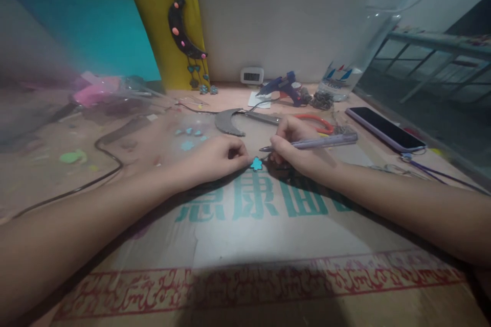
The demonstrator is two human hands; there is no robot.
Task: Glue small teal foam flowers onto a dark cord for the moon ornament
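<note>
A small turquoise flower-shaped cutout (256, 164) with a dark edge lies on the printed sheet between my hands. My left hand (226, 156) has its thumb and forefinger pinched on the cutout's left edge. In my right hand (293, 145) is a pen (326, 141), its tip pointing left, slightly above the cutout and apart from it. Just beyond my hands lies a grey crescent shape (227, 121). Scissors with orange handles (324, 122) are partly hidden behind my right hand. More turquoise pieces (187, 146) rest past my left hand.
A phone (385, 127) lies at the right. Along the back are a blue glue gun (282, 87), a small digital clock (252, 76) and a clear plastic jug (345, 69). A decorated dark crescent (182, 33) hangs before yellow card. A dark cord (111, 163) crosses the left side.
</note>
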